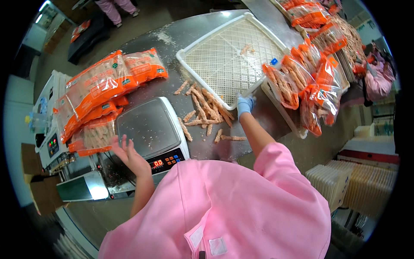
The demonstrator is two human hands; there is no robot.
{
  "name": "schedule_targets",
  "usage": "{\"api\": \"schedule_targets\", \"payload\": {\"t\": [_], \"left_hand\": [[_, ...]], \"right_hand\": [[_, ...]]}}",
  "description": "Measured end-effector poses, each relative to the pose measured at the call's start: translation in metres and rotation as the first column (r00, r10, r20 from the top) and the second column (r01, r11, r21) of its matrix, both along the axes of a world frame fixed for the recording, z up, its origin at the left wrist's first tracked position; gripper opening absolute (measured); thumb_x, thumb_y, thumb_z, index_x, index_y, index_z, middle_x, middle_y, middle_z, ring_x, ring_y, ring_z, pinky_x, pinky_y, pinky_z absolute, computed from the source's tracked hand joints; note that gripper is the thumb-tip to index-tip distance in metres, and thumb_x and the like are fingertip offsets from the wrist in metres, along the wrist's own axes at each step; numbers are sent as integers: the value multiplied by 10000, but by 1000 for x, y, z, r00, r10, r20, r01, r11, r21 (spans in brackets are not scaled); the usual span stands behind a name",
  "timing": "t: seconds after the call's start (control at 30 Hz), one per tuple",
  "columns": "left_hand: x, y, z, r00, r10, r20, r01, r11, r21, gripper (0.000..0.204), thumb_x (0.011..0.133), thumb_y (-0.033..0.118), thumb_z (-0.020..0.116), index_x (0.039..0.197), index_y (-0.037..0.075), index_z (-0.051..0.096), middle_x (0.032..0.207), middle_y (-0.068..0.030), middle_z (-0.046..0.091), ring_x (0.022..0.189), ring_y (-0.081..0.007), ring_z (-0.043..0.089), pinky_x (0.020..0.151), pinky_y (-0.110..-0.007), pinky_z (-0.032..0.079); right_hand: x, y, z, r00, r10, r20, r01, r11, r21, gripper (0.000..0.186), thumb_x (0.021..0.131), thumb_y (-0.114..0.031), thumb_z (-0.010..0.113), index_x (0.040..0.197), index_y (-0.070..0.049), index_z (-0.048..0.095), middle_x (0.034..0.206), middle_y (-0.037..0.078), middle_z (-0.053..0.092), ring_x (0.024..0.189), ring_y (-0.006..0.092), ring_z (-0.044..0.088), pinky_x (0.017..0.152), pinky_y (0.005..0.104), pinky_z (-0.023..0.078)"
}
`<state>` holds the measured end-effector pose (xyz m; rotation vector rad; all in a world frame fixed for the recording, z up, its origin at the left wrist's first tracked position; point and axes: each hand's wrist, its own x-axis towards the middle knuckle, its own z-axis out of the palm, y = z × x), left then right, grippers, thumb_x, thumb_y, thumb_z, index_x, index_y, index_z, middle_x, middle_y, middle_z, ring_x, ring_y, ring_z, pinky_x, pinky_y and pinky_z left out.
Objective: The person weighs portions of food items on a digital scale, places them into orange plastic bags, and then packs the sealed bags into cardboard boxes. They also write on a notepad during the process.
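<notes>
Several filled bags (92,84) are stacked beyond the spread, empty left hand (135,159).
Crumb-coated sticks (208,107) are left loose beside the gloved right hand (245,105), clasped on the mesh tray (228,56).

Head view: left unit of the fisheye pair worn side by side on my head. Looks forward and steeply down over my chest; my pink jacket (215,190) fills the lower middle, nearest the lens. Upright, unmirrored: picture left is my left. My left hand (133,159) and right hand (246,105) sit around mid-height, farther off than the jacket. Field very wide: metal table (194,32) edge bows, corners black out, and another person's legs (115,9) show small at top, well beyond.
</notes>
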<state>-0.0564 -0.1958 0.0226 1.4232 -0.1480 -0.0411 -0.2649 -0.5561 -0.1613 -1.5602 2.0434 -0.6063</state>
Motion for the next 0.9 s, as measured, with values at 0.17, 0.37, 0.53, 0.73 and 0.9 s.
{"api": "schedule_targets", "payload": {"t": [0.17,0.37,0.53,0.73,0.9], "left_hand": [[-27,20,8,999,34,25,-36,995,93,516,929,-3,532,1406,33,338,1437,-95,361,1234,-244,475,1047,-349,365],[-35,56,8,991,118,-65,-112,989,95,500,921,-28,504,1394,53,362,1399,-78,420,1117,-209,536,996,-330,397],[-26,69,11,992,105,-68,-101,994,50,489,922,-29,477,1393,58,376,1383,-72,442,1055,-186,542,952,-321,419],[-5,79,12,996,63,-62,-59,996,60,482,918,-14,456,1390,61,390,1367,-63,458,1012,-167,553,919,-299,425],[2,82,7,995,14,-102,-10,999,38,492,913,-3,477,1391,88,406,1361,-61,470,1000,-159,565,913,-303,432]], "right_hand": [[46,-25,-14,707,-203,677,197,977,88,684,824,-40,607,1449,-21,328,1347,190,495,1112,338,568,985,383,461],[55,1,118,406,-141,903,172,982,76,827,812,130,505,1530,-125,184,1129,103,521,766,174,557,695,339,533],[30,37,148,349,89,933,52,992,-114,879,767,185,483,1535,-159,229,1044,77,514,796,173,581,673,296,547],[-9,62,154,428,391,815,35,894,-447,947,682,206,439,1543,-126,228,1377,126,453,1043,190,563,792,265,546],[-38,68,180,599,481,641,60,771,-634,888,705,159,491,1530,-26,220,1488,131,367,1289,272,461,1079,391,406]]}}
